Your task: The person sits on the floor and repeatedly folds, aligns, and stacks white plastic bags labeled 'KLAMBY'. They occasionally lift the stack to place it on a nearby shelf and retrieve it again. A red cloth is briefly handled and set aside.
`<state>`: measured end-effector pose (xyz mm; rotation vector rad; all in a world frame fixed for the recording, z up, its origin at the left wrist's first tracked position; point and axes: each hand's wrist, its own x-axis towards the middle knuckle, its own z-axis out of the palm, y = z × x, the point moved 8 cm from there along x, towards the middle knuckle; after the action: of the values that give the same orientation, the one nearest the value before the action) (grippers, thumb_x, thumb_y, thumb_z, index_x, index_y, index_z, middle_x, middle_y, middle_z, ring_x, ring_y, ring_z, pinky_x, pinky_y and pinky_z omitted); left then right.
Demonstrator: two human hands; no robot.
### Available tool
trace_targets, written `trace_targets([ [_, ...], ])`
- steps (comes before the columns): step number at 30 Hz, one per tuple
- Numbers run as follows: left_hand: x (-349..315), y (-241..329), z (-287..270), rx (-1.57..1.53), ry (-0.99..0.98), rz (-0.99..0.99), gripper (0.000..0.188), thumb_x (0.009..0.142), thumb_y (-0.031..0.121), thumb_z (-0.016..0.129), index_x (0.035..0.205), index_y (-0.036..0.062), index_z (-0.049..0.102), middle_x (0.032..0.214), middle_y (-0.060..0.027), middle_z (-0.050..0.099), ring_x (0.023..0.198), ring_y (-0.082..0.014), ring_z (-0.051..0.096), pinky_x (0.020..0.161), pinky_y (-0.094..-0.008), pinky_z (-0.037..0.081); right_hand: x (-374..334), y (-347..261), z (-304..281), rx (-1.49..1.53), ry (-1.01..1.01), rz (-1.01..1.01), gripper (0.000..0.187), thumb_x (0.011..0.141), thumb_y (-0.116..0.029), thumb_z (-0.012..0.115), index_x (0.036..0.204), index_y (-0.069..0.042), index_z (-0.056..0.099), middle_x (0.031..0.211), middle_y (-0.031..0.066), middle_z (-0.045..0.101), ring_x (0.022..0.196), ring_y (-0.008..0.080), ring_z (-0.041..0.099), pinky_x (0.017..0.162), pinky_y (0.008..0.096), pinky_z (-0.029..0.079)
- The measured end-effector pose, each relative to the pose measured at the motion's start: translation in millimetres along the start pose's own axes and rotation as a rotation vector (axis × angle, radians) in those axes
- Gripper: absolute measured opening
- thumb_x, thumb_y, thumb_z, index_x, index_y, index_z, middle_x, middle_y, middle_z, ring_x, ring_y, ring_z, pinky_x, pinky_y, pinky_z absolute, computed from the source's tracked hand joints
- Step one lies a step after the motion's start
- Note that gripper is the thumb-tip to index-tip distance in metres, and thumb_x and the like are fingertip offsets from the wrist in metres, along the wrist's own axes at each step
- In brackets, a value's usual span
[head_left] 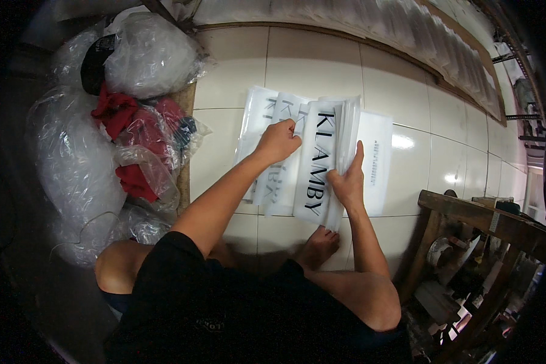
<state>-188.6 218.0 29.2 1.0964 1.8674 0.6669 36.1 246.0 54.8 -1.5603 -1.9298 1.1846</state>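
Frosted plastic bags with large black lettering (309, 182) lie fanned out in overlapping layers on the tiled floor in front of me. My right hand (350, 182) grips the right-hand part of them, thumb on top, where several layers are bent up into a thick fold. At the left part of the fan, my left hand (280, 141) is closed with curled fingers on a plastic bag; its fingertips are partly hidden. A flat whitish bag with small print (377, 164) sticks out to the right, beneath the others.
Clear plastic sacks (73, 158) and red cloth in clear wrapping (145, 130) are heaped at left. Along the far side runs a long row of stacked clear plastic (370, 30) on a board. A wooden frame (485, 221) with clutter below stands at right. My bare foot (318, 247) is near the bags.
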Motion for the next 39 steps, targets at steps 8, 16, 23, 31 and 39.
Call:
trace_targets([
  [8, -0.2, -6.8, 40.3, -0.550, -0.092, -0.180, 0.033, 0.080, 0.019, 0.065, 0.105, 0.0002, 0.054, 0.095, -0.0080, 0.060, 0.084, -0.0163, 0.056, 0.070, -0.0321, 0.047, -9.3, -21.0, -6.9, -0.211, 0.104, -0.188, 0.102, 0.071, -0.004, 0.061, 0.153, 0.004, 0.001, 0.137, 0.0360, 0.044, 0.120, 0.0452, 0.053, 0.101, 0.0405, 0.044],
  [16, 4.8, -6.9, 20.6, -0.989, -0.016, -0.128, 0.042, 0.083, 0.027, 0.073, 0.110, 0.0029, 0.052, 0.099, -0.0089, 0.061, 0.084, -0.0148, 0.059, 0.073, -0.0327, 0.050, -1.7, 2.9, -13.2, 0.205, -0.028, 0.026, 0.097, 0.074, -0.003, 0.058, 0.154, 0.000, 0.004, 0.141, 0.0341, 0.041, 0.123, 0.0378, 0.052, 0.102, 0.0384, 0.044],
  [23, -22.3, 73.5, -9.0, -0.218, 0.336, 0.179, 0.034, 0.081, 0.011, 0.066, 0.109, -0.0020, 0.052, 0.082, -0.0137, 0.065, 0.074, -0.0244, 0.065, 0.069, -0.0354, 0.053, -6.1, -21.1, -6.3, 0.387, -0.059, -0.028, 0.093, 0.074, -0.003, 0.058, 0.153, 0.004, 0.008, 0.148, 0.0263, 0.033, 0.131, 0.0325, 0.044, 0.108, 0.0368, 0.037],
  [31, -34.1, 89.2, 32.3, -0.408, 0.049, 0.046, 0.036, 0.091, 0.025, 0.061, 0.111, -0.0041, 0.058, 0.089, -0.0159, 0.067, 0.080, -0.0236, 0.065, 0.078, -0.0373, 0.052, -14.3, -28.7, 0.8, 0.414, -0.173, -0.088, 0.091, 0.076, -0.001, 0.057, 0.152, 0.006, 0.008, 0.146, 0.0257, 0.034, 0.134, 0.0315, 0.040, 0.110, 0.0366, 0.034],
  [39, -35.1, 88.2, 53.5, -0.364, -0.266, 0.060, 0.038, 0.097, 0.030, 0.055, 0.116, -0.0021, 0.060, 0.104, -0.0131, 0.067, 0.095, -0.0213, 0.065, 0.084, -0.0308, 0.050, -18.0, -24.3, 8.0, 0.496, -0.161, -0.047, 0.098, 0.077, -0.003, 0.061, 0.152, 0.006, -0.001, 0.146, 0.0282, 0.035, 0.130, 0.0329, 0.045, 0.106, 0.0376, 0.040],
])
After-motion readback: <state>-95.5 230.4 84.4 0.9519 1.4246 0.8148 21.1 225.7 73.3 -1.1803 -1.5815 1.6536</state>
